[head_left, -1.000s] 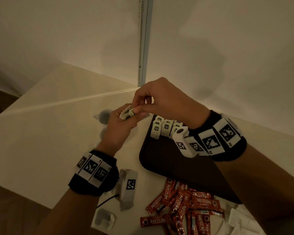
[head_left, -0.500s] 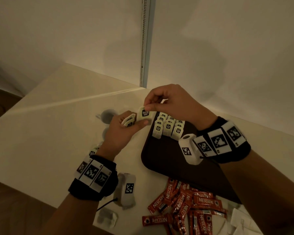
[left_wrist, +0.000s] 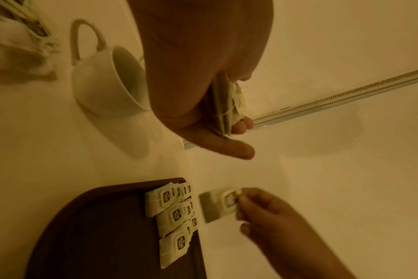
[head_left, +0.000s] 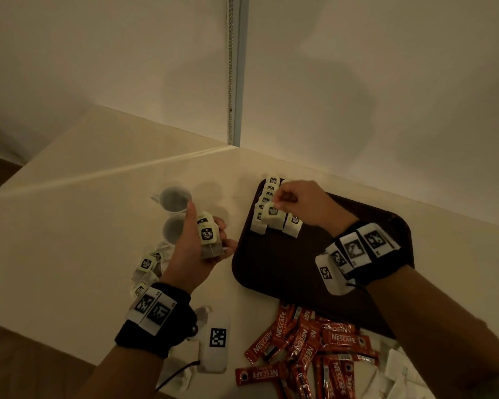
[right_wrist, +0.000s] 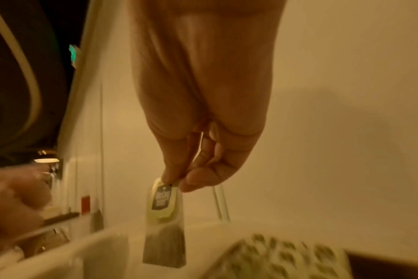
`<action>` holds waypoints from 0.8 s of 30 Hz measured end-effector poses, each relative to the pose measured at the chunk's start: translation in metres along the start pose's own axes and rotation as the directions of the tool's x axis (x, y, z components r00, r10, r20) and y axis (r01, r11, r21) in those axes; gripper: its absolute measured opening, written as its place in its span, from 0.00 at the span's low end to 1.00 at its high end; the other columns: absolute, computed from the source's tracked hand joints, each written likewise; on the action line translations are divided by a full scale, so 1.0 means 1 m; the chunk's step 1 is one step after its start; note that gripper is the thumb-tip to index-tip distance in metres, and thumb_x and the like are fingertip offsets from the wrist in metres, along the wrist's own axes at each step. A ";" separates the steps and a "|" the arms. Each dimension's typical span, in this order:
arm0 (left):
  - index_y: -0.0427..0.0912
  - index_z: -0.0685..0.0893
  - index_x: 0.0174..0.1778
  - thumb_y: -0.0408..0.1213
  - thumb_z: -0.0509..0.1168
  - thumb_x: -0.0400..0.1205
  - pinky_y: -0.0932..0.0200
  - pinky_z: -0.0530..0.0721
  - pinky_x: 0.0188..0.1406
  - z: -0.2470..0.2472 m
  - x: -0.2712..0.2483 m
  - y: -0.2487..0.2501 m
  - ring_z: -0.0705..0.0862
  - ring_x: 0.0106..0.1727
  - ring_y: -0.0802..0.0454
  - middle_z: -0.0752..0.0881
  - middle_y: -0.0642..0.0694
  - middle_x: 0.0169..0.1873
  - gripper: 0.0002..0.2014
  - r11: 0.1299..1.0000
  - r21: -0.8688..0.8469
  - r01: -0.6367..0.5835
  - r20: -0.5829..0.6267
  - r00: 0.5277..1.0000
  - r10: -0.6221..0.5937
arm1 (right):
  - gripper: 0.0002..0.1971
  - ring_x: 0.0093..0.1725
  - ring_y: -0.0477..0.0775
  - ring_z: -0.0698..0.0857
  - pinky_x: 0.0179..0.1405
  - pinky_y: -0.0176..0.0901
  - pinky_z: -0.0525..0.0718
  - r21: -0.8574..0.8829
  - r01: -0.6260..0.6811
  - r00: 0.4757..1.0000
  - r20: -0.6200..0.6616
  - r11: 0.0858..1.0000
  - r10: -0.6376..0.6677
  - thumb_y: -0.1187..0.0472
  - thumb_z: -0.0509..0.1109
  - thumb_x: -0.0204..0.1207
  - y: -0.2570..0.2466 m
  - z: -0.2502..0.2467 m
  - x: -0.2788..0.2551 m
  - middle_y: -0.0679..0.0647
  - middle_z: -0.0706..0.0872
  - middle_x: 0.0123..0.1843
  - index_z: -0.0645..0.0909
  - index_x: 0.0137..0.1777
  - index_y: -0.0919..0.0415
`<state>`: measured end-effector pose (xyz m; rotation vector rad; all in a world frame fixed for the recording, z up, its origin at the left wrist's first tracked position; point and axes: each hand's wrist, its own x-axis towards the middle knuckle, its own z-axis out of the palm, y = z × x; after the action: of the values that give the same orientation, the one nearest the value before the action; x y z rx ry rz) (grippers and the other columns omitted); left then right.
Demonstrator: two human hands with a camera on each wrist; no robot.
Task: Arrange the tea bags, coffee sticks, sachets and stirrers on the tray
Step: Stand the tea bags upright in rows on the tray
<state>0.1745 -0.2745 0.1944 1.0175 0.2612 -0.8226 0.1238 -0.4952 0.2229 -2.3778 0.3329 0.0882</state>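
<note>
1. Your right hand (head_left: 300,204), near the centre of the head view, had its grip closed in a thumb-and-finger pinch on the paper tag of a single tea bag (head_left: 272,216). In the right wrist view the bag hung straight down from that pinch, which probably let you lower it upright into place.

2. That bag was above the near end of the rows of tea bags (head_left: 267,203) on the upper left corner of the dark tray (head_left: 288,263). The rows overlapped like shingles with the labels facing up, so holding the bag by the tag likely kept its label aligned with the others.

3. Your left hand (head_left: 195,249), left of the tray, had its fingers curled around a small stack of tea bags (head_left: 207,239). It appeared to serve as a supply, held near the tray so the right hand could take one bag at a time.

4. Two white cups (head_left: 174,210) stood on the pale counter (head_left: 69,226) just beyond the left hand. More loose tea bags (head_left: 147,263) lay at that wrist, left of centre.

5. Red coffee sticks (head_left: 308,347) lay in a loose heap on the counter at the lower centre of the frame, off the tray. White sachets (head_left: 401,372) lay at the lower right. I could not make out any stirrers.

6. Judging by this, the tea bag step was under way, and the coffee sticks and sachets had not yet been arranged.
</note>
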 end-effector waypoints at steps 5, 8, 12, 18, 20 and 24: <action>0.41 0.80 0.31 0.68 0.48 0.80 0.61 0.78 0.20 -0.008 0.000 -0.007 0.78 0.21 0.48 0.78 0.45 0.21 0.34 0.992 0.122 0.014 0.013 1.000 -0.015 | 0.07 0.40 0.44 0.82 0.45 0.36 0.82 -0.004 -0.208 0.970 0.130 0.978 0.207 0.65 0.69 0.78 0.049 0.034 0.006 0.53 0.86 0.45 0.83 0.52 0.66; 0.40 0.80 0.33 0.68 0.47 0.80 0.61 0.78 0.21 -0.013 0.002 -0.009 0.77 0.20 0.48 0.78 0.45 0.23 0.34 0.990 0.143 0.012 0.005 1.000 -0.012 | 0.07 0.40 0.46 0.82 0.43 0.34 0.82 -0.008 -0.255 0.958 0.137 0.967 0.254 0.64 0.69 0.78 0.064 0.044 0.013 0.58 0.86 0.48 0.83 0.52 0.66; 0.40 0.80 0.34 0.67 0.47 0.81 0.61 0.78 0.21 -0.016 0.006 -0.013 0.77 0.20 0.49 0.79 0.45 0.23 0.33 0.987 0.159 0.003 -0.003 1.000 -0.003 | 0.07 0.46 0.48 0.82 0.51 0.41 0.82 -0.042 -0.295 0.952 0.078 0.955 0.297 0.63 0.70 0.77 0.079 0.049 0.024 0.57 0.86 0.50 0.84 0.51 0.65; 0.40 0.80 0.36 0.65 0.46 0.83 0.62 0.77 0.21 -0.018 0.009 -0.013 0.77 0.20 0.49 0.79 0.45 0.23 0.32 0.986 0.164 -0.008 -0.016 1.000 0.011 | 0.06 0.47 0.50 0.82 0.55 0.44 0.83 -0.005 -0.299 0.954 -0.021 0.954 0.298 0.64 0.70 0.77 0.087 0.052 0.035 0.60 0.87 0.51 0.85 0.50 0.66; 0.40 0.80 0.36 0.66 0.45 0.82 0.62 0.76 0.20 -0.018 0.009 -0.011 0.77 0.20 0.49 0.79 0.46 0.23 0.33 0.986 0.169 -0.009 -0.015 1.000 0.011 | 0.06 0.48 0.50 0.82 0.54 0.43 0.82 -0.012 -0.300 0.954 -0.028 0.954 0.300 0.63 0.70 0.77 0.090 0.054 0.038 0.60 0.87 0.52 0.85 0.49 0.66; 0.40 0.80 0.37 0.67 0.45 0.81 0.61 0.76 0.20 -0.018 0.011 -0.008 0.78 0.20 0.49 0.79 0.46 0.23 0.33 0.985 0.169 -0.016 -0.018 1.000 0.020 | 0.05 0.48 0.49 0.81 0.49 0.37 0.77 -0.037 -0.294 0.955 -0.052 0.955 0.292 0.64 0.70 0.77 0.092 0.058 0.042 0.59 0.86 0.52 0.85 0.48 0.66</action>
<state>0.1793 -0.2665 0.1740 1.1861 0.2009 -0.8290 0.1419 -0.5299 0.1128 -2.3610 0.7120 0.1801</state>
